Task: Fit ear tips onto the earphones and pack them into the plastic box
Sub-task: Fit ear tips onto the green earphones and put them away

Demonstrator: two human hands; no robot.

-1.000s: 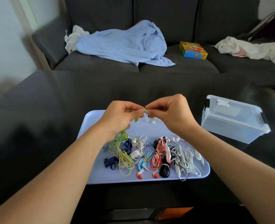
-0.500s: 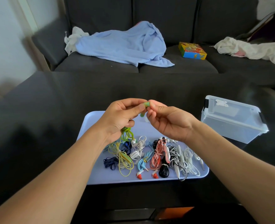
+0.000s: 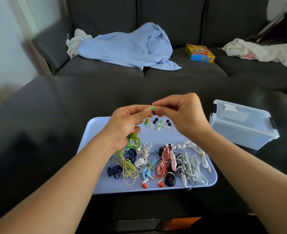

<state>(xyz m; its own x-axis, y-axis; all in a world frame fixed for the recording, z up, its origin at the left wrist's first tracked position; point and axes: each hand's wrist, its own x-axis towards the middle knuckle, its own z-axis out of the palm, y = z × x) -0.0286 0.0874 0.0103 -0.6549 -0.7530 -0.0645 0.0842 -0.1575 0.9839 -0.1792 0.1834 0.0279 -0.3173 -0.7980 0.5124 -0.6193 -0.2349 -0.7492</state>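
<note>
Two hands meet above the lilac plastic tray [image 3: 95,186]: left hand [image 3: 127,123] pinches the green wired earphone [image 3: 134,141], right hand [image 3: 181,114] pinches its small soft green silicone ear tip [image 3: 151,108]. Light, pliable; grip at rim.

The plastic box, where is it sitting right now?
In the head view the plastic box sits on the dark table at the right, just beyond the tray's right edge and beside the right hand, lid on.
</note>
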